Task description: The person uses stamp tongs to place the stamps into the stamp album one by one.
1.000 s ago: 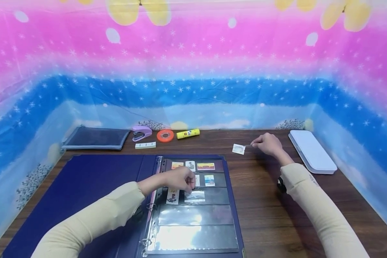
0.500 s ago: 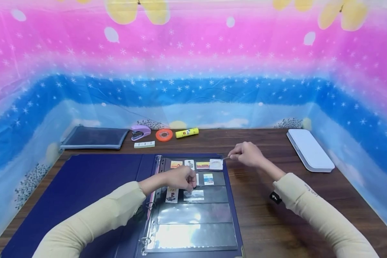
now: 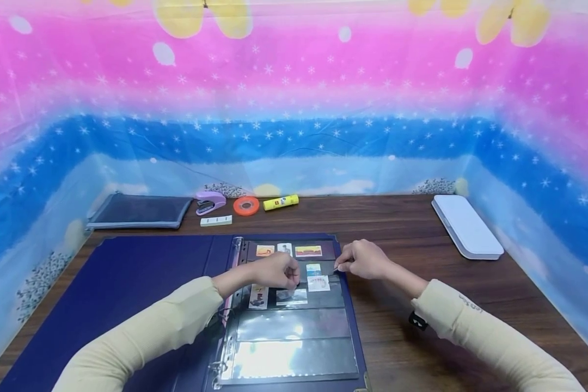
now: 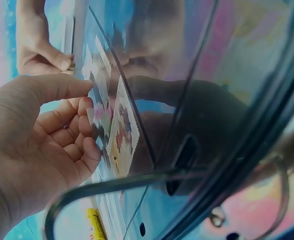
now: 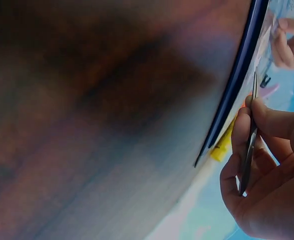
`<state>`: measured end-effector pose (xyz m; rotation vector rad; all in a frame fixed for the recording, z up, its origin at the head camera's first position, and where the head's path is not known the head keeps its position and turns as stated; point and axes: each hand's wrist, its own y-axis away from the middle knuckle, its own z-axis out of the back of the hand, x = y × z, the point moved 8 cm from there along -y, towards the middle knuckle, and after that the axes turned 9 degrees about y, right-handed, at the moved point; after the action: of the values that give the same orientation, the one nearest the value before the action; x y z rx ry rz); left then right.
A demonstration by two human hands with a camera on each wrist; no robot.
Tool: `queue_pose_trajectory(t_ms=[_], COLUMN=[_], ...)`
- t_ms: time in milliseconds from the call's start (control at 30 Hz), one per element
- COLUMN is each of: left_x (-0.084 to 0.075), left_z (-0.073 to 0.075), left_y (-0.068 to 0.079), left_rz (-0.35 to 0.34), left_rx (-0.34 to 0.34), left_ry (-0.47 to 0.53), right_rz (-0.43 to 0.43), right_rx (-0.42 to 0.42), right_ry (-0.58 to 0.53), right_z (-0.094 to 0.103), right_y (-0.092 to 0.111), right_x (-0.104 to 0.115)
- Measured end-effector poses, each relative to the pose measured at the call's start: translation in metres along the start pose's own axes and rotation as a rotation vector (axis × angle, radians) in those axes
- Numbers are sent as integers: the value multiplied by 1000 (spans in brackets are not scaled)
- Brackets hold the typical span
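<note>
My right hand (image 3: 365, 260) grips slim metal tweezers (image 5: 249, 150) at the page's right edge, tips pointing left. At those tips a pale postage stamp (image 3: 318, 283) lies over the third pocket row, overlapping the lower part of a blue-and-white stamp (image 3: 313, 269). My left hand (image 3: 276, 270) bends over the middle of the stamp album page (image 3: 299, 324), thumb and fingertips pinching the clear pocket film (image 4: 90, 116). Beneath it are a tall stamp (image 3: 258, 298) and a whitish stamp (image 3: 292, 296), partly hidden. Several more stamps, including a red-and-yellow one (image 3: 308, 251), sit in the upper rows.
The navy ring binder (image 3: 142, 294) lies open across the table's left. Along the back are a mesh pouch (image 3: 141, 210), a lilac stapler (image 3: 210, 202), an eraser-like white block (image 3: 216, 221), orange tape (image 3: 246, 206) and a yellow glue stick (image 3: 281, 202). A white case (image 3: 467, 226) stands right.
My right hand has brought the pale stamp leftward and toward me in the tweezers, from over the table to the page's third row. My left hand has stayed at the pocket.
</note>
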<state>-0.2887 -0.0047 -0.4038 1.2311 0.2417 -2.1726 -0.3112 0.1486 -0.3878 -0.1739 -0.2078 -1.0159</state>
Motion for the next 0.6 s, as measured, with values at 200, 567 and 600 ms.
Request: queue_pose_trajectory(t_ms=[200,567,600], left_x=[1,3,3], left_z=[0,0,0], left_y=[-1,-1,-1], left_rz=[10,12,14], left_rx=[5,11,10], left_ry=[13,28,29], right_rz=[37,142,159], right_rx=[11,35,35], right_ry=[-5,-9,-8], right_z=[-1,-6,-6], right_y=[6,2,1], right_x=[5,9,10])
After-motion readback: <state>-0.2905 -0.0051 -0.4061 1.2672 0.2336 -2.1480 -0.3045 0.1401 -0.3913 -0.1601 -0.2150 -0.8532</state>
